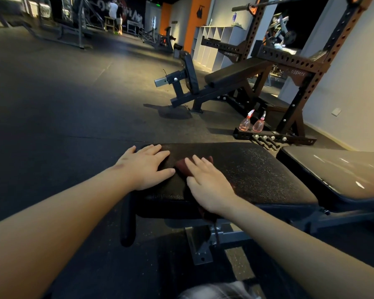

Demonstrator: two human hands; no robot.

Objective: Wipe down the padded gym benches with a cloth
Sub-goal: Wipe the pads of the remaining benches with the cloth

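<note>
A person leans over a bench's black seat pad (257, 173). The left hand (146, 167) lies flat on its left end, fingers straight, holding nothing. Just beside it the right hand (207, 186), fingers also straight, presses a dark red cloth (180, 166) onto the pad: wiping seems under way. The next sweep likely goes right across the speckled surface toward the adjoining back pad (337, 169). Beyond, two pink spray bottles (245, 123) stand on dark rubber flooring (73, 104) beside a power rack (300, 67) and a second bench (231, 75).

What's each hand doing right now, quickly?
Left hand: open, flat on the seat pad.
Right hand: open, pressing the cloth.
</note>
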